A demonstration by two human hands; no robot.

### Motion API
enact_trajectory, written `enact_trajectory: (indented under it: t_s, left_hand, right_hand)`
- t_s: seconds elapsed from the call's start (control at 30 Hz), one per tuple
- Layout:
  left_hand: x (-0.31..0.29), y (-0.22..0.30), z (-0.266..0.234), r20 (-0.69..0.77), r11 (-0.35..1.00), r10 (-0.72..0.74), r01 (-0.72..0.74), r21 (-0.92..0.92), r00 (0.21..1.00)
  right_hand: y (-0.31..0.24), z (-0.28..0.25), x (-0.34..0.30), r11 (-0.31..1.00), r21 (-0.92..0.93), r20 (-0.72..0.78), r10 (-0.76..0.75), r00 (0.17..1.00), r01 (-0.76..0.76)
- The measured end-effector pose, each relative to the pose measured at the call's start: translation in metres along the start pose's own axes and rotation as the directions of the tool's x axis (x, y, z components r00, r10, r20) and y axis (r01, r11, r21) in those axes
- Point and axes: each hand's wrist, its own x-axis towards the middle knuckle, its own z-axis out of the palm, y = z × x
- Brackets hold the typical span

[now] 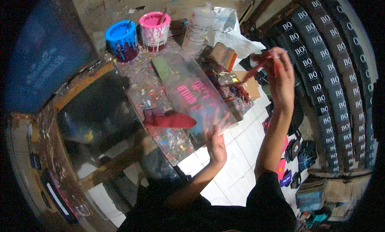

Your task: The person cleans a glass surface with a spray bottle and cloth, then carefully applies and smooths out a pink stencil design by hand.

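- Head view: raised right hand (282, 77) pinches a limp dark-red strip (262, 61) (its outline smeared by motion).
- Left hand (217, 147), fingers spread and holding nothing, is near the flat, pink-printed panel (180, 77).
- Soft, round-ended red cloth (173, 119) overlaps the panel's left edge.
- Paint-crusted table (141, 89) bears drip-streaked, round tubs (155, 33).

My left forearm (196, 184) slants up and rightward from the lower edge, its wrist slightly bent; the left hand (217, 146) is open, fingers (215, 132) splayed forward and blurred at the tips. My right forearm (274, 136) rises nearly straight, reaching farther out, with the right hand (282, 79) higher than the left, well apart from it, and its fingers bent in a pinch.
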Motion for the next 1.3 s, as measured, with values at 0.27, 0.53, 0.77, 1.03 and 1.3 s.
enact_trajectory:
  t_s: [0.27, 0.53, 0.77, 1.03, 1.3]
  left_hand:
    - [-0.005, -0.034, -0.009, -0.158, 0.992, -0.093, 0.106, 0.075, 0.983]
    - [-0.006, -0.047, -0.007, -0.115, 0.961, -0.044, 0.073, 0.267, 0.992]
    - [-0.023, -0.137, -0.065, -0.154, 0.991, 0.018, 0.002, 0.131, 0.988]
    - [-0.017, -0.087, -0.008, -0.324, 0.909, -0.076, -0.068, -0.411, 0.943]
    - [-0.015, -0.072, 0.002, -0.301, 0.889, -0.146, -0.009, -0.458, 0.942]
  right_hand:
    - [-0.033, 0.069, -0.046, 0.825, -0.565, 0.221, 0.133, 0.966, 0.016]
    - [0.045, 0.082, -0.072, 0.468, -0.754, 0.604, 0.221, 0.765, 0.460]
    - [0.030, 0.085, -0.078, 0.389, -0.652, 0.748, 0.192, 0.636, 0.650]
    - [0.027, 0.084, -0.084, 0.434, -0.679, 0.719, 0.226, 0.658, 0.592]
    - [0.040, 0.069, -0.070, 0.281, -0.661, 0.741, 0.389, 0.547, 0.695]
